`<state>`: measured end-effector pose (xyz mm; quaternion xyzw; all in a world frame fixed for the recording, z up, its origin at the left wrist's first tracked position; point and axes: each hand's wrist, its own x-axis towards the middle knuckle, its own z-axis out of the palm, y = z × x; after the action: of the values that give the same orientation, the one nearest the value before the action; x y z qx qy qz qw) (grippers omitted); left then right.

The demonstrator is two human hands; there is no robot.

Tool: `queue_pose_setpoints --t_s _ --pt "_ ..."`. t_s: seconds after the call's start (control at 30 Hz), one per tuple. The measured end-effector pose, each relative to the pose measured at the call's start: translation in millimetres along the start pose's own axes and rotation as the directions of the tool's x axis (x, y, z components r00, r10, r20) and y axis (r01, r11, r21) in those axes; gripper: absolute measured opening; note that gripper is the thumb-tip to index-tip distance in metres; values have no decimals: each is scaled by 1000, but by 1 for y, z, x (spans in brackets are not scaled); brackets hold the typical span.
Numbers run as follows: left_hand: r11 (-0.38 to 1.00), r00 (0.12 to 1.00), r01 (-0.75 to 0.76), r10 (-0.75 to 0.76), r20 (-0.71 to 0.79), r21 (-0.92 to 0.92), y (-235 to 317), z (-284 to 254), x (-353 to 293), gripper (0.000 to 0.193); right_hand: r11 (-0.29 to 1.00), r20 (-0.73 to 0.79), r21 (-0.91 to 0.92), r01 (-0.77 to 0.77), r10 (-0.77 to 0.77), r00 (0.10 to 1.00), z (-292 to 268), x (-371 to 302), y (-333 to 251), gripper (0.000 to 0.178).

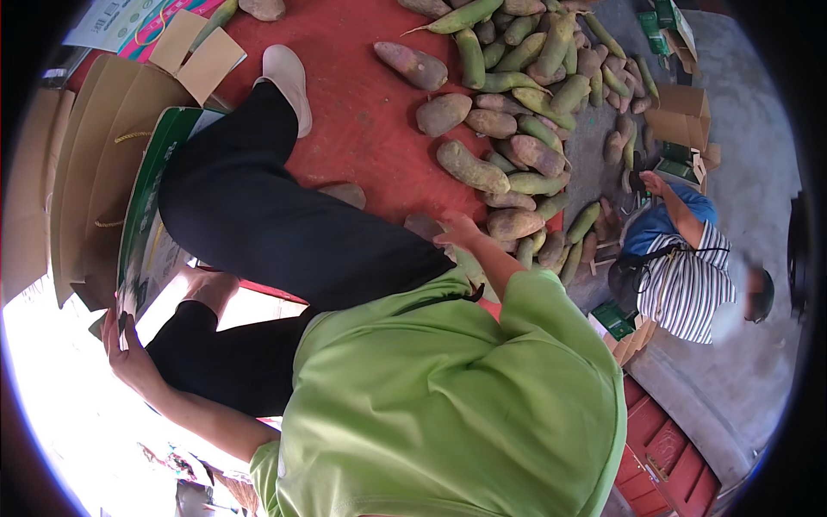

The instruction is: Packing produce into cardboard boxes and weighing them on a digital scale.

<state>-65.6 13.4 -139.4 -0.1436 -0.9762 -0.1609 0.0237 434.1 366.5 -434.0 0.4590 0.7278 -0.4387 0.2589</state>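
Observation:
My left hand [129,358] is at the far left, its fingers closed on the lower edge of a green and white carton [146,250] beside my leg. My right hand [459,230] reaches over the red floor covering at the edge of a radish heap. Its fingers are stretched out, close beside a reddish radish [422,226]; whether they touch it I cannot tell. Below that wrist lies a pale green radish [469,265], partly hidden by my arm. Large green radishes [556,43] and purplish ones [540,155] are piled to the right.
Opened brown cardboard boxes [95,164] with yellow cord handles stand at the left. A single radish [412,65] lies apart from the heap. At the right, a person in a striped top [685,280] bends near more cartons [680,116]. A red slatted thing [663,448] stands lower right.

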Motion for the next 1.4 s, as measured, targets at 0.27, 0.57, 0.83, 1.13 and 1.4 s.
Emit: queue_pose_setpoints --t_s 0.27,0.57,0.83,1.13,1.4 --pt "999 999 -48 48 5 -15 4 -5 0 22 984 124 -175 -31 54 991 9 32 -42 93" --pt "994 993 -85 90 -77 73 32 -11 -7 12 932 113 -313 -183 228 967 23 40 -55 104" --pt "988 999 -40 45 -30 147 43 -15 -6 23 948 -42 -243 -204 200 979 7 53 -58 100" --pt "988 998 37 -45 48 150 40 -22 -17 21 899 -468 116 422 -325 821 -117 15 -209 85" --pt "989 999 -36 38 -10 142 36 -21 -13 19 569 -597 -189 800 -714 367 -231 -80 -411 85"
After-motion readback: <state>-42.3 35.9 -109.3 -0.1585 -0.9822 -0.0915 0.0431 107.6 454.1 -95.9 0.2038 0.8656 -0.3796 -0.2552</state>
